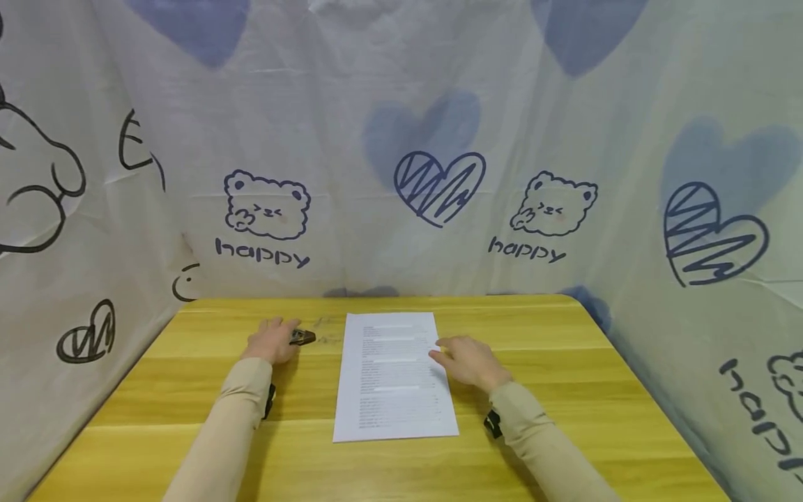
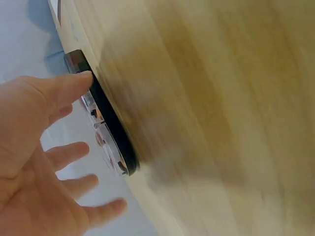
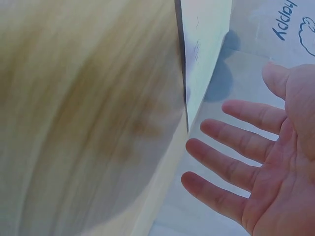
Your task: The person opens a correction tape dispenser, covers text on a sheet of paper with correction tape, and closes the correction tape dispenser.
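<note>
In the head view my left hand [image 1: 274, 341] is at the left of the table, right beside a small dark item [image 1: 303, 337]. The left wrist view shows that item as a long black body [image 2: 114, 129] with a clear casing along one side, its exact kind not evident. My left thumb overlaps it there, while the other fingers of this hand [image 2: 37, 157] are spread apart. A white printed sheet [image 1: 392, 380] lies in the middle of the table. Over its right edge reach the fingertips of my right hand [image 1: 470, 361]. In the right wrist view that hand [image 3: 275, 162] has extended, separated fingers and holds nothing.
The wooden table [image 1: 533, 432] extends to both sides of the sheet. A pale curtain [image 1: 351, 230] with hearts and bears encloses the table at the back and sides. Dark bands [image 1: 493, 422] circle both wrists over beige sleeves.
</note>
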Motion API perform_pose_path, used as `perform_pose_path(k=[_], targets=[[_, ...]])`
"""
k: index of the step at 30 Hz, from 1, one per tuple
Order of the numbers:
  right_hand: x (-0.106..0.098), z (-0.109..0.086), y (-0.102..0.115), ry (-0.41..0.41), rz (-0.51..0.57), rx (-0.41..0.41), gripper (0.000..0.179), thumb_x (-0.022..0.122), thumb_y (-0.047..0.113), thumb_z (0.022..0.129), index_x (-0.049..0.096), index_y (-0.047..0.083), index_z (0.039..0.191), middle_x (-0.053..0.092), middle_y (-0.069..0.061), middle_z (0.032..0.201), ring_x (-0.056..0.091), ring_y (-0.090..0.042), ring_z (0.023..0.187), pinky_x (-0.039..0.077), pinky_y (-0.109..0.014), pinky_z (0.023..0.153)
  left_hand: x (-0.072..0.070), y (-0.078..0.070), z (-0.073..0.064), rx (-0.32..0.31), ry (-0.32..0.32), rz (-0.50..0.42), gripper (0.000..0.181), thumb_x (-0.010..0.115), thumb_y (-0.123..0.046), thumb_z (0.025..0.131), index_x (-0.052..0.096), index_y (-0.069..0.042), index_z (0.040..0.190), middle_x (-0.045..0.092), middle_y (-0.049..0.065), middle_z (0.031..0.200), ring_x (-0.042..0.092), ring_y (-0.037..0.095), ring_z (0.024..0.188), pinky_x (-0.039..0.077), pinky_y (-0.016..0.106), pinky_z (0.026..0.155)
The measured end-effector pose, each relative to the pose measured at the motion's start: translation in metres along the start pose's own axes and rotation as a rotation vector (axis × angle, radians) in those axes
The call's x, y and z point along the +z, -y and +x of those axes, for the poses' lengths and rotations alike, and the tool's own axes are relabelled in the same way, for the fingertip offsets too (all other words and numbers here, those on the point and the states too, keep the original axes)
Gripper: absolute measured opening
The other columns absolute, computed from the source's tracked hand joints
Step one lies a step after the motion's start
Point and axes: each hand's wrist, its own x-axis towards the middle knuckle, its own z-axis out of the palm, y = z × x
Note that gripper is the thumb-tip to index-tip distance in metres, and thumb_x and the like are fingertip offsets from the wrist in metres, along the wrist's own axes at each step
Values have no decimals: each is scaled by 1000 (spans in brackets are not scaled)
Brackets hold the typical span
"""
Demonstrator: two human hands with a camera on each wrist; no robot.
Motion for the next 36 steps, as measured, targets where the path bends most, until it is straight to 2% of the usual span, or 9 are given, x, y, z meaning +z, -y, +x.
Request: perform_pose_path(k=[4,8,11,14,16,19,24,28,36], targets=[[0,0,3,9,-10,-24,47,51,44,100,65,9,129,67,-9,127,62,-30,119,53,-49,98,2,0,0,-72,52,-41,62,57,-22,98,32,-10,153,20,33,155,8,63,140,23,84,99],[-2,1,7,6,8,-42,46,52,42,100,66,8,128,69,-9,124,64,-30,115,54,-49,95,4,1,1,-93,86,-96,60,51,-20,100,29,-8,154,13,34,157,1,64,140,22,84,100],[-4,1,9,5,15,-55,46,52,42,100,66,7,127,70,-10,121,65,-29,112,55,-49,92,5,2,3,-76,85,-99,57,50,-17,101,30,-3,153,14,36,156,3,63,140,21,79,106],[-5,2,9,0,12,-53,46,52,43,100,66,8,127,70,-9,121,66,-29,111,55,-48,92,5,3,5,-42,54,-75,56,53,-12,99,33,2,150,20,38,153,10,63,139,18,74,112],[-4,2,8,-1,11,-57,44,52,42,100,67,8,125,70,-9,121,65,-29,112,55,-48,93,5,3,5,-22,35,-58,56,56,-10,98,35,5,148,25,38,151,17,62,138,20,71,113],[-2,1,6,5,7,-50,43,52,41,101,67,9,124,70,-9,122,65,-29,113,54,-49,95,6,4,3,-13,20,-47,57,59,-11,97,37,7,146,32,37,147,27,62,133,31,70,108],[1,1,4,-7,1,-29,42,53,42,100,68,10,123,70,-8,121,65,-30,114,54,-49,95,8,4,-2,-68,22,-42,58,62,-20,96,40,3,145,38,33,144,36,60,126,41,74,94],[1,1,4,-14,8,-31,42,53,41,100,68,10,124,70,-9,122,65,-30,114,54,-49,95,9,4,-6,-110,-12,-48,58,62,-24,96,41,1,144,41,32,141,37,60,122,45,73,84],[-1,-1,5,2,9,-51,41,55,39,100,68,9,124,70,-9,120,67,-28,109,56,-47,92,6,-6,-12,-142,-101,-169,59,52,-32,101,35,0,148,32,38,140,36,61,120,46,69,81]])
